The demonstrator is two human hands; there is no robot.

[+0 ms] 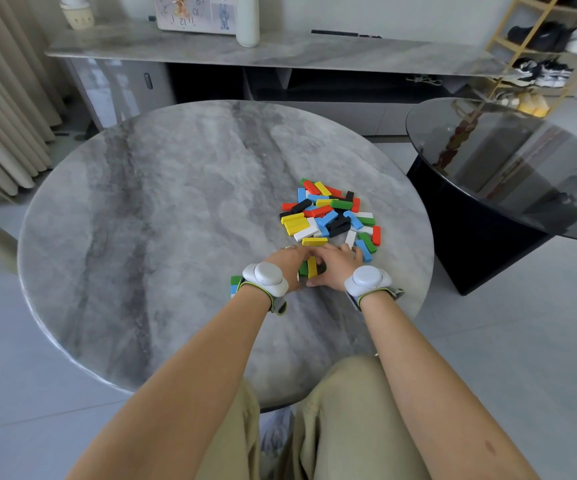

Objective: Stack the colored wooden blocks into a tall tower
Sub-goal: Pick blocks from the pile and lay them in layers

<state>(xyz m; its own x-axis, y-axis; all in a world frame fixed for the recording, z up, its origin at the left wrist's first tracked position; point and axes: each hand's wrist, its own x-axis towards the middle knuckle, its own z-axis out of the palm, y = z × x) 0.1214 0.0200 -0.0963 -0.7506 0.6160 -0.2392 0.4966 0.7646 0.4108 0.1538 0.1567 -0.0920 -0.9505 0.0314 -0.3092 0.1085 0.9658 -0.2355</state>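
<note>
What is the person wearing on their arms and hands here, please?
Each wrist carries a rounded white pod, the left wrist device and the right wrist device, both on grey straps edged in yellow-green. No sleeves are in view. The left hand seems to have a thin ring on a finger; the right hand shows none.

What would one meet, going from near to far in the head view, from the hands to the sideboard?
Left hand and right hand side by side → single yellow block lying crosswise → pile of colored blocks → far part of the marble table → sideboard.
</note>
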